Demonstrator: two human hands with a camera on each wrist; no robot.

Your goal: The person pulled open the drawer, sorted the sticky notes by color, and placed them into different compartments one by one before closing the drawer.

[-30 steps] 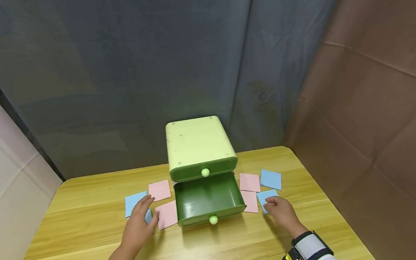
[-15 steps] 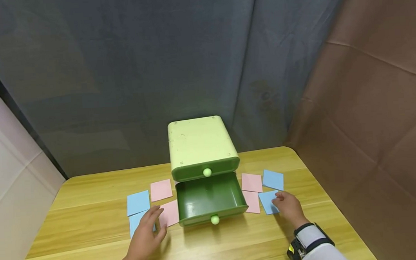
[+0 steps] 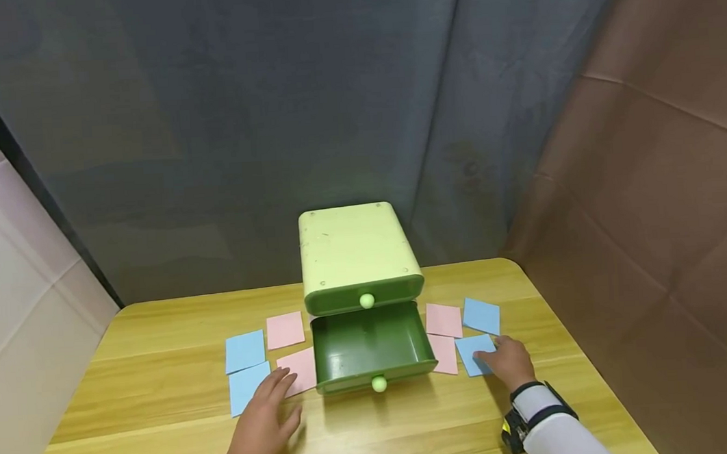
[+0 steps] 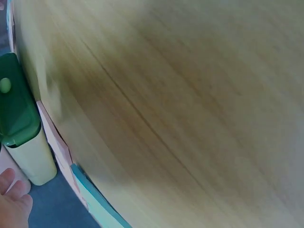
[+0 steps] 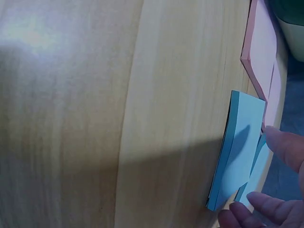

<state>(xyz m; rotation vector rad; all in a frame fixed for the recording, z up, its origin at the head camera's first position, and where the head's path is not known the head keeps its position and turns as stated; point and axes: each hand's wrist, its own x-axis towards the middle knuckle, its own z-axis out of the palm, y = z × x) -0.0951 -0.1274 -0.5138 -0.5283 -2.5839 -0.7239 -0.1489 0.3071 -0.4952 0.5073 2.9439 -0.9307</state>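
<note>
A two-drawer green box [image 3: 355, 255] stands mid-table with its lower drawer [image 3: 372, 346] pulled out and nothing in it. My left hand [image 3: 273, 404] lies flat on the wood in front of a pink note pad [image 3: 300, 369] and a blue note pad [image 3: 246, 387], fingers straight, holding nothing. My right hand [image 3: 503, 358] rests its fingers on the near blue pad [image 3: 472, 353] to the right of the drawer. In the right wrist view the fingertips [image 5: 284, 145] touch the far side of that blue pad [image 5: 242, 142].
More pads lie flat on the table [image 3: 161, 375]: a blue one [image 3: 244, 350] and a pink one [image 3: 285, 329] at the left, two pink [image 3: 444, 319] and one blue [image 3: 482, 315] at the right. Curtains hang close behind the box. The table's edge runs near on the right.
My left hand has drawn back toward me off the blue pads and now lies on bare wood. My right hand has shifted slightly right along the near blue pad.
</note>
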